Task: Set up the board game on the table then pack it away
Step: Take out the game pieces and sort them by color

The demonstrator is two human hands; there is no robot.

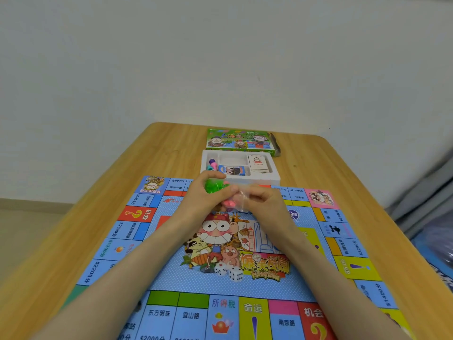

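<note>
The step in hand appears to be opening, or possibly resealing, the clear plastic bag of small playing pieces; which of the two cannot be determined from this view. The bag is held above the far half of the game board, just in front of the white tray. The left hand is closed around the end holding the green pieces. The right hand pinches the film at the other end, with the pink pieces between the two hands. For best results, hold the bag low over the board, mouth upward, and pull the film apart gently so that loose pieces drop onto the board and do not roll across the wooden surface. Sort green and pink pieces separately. Limits of the view: the bag mouth, its seal type and the piece shapes are blurred and covered by fingers. The tray holds a white card deck, a blue card deck and some coloured pawns, whose number is unclear. The green box lies behind the tray; its contents cannot be seen. The near edge of the board is cut off.
</note>
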